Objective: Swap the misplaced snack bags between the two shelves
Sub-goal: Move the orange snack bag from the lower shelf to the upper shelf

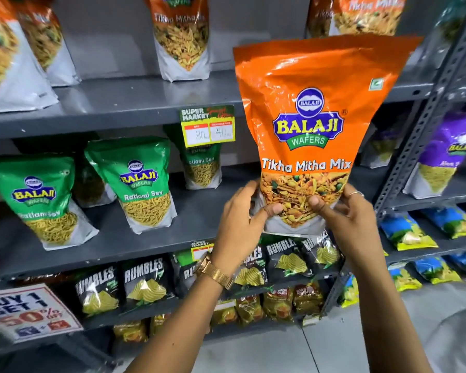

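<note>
- Left hand [240, 219] and right hand [346, 214] clamp the orange Tikha Mitha bag's [310, 125] bottom corners, upright before the shelves.
- Green Ratlami Sev bags [135, 181] stand left on the middle shelf [145, 246].
- Open shelf room lies behind the raised bag.

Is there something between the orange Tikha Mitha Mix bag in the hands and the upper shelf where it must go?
Nothing visible blocks it. The Tikha Mitha Mix bag is held before the upper shelf, which shows bare space beside it.
</note>
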